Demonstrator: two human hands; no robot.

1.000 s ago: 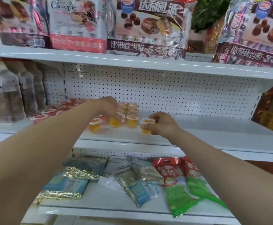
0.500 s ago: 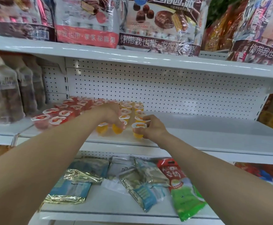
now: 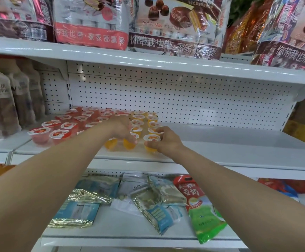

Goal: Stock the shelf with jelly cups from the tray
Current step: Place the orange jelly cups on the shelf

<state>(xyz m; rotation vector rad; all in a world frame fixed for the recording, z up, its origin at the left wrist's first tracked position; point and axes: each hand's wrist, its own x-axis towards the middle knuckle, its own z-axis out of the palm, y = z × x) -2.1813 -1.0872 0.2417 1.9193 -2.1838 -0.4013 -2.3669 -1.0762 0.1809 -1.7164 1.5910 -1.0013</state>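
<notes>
Both my hands reach to the front of the white middle shelf (image 3: 239, 142). My right hand (image 3: 166, 140) is closed around an orange jelly cup (image 3: 150, 144) standing at the shelf's front. My left hand (image 3: 123, 129) rests its fingers on top of two orange jelly cups (image 3: 129, 145) in the front row. Behind them stand rows of more orange cups (image 3: 144, 119), and to the left a block of red jelly cups (image 3: 57, 130). No tray is in view.
Brown pouches (image 3: 4, 102) stand at the shelf's left end. Large snack bags (image 3: 177, 26) fill the shelf above. The lower shelf (image 3: 130, 235) holds foil packets (image 3: 86, 202) and a green and red pouch (image 3: 204, 210). The right part of the middle shelf is bare.
The view has tilted so the shelf sits lower and closer. Both hands have stayed at the front row of orange cups, the right hand still around its cup.
</notes>
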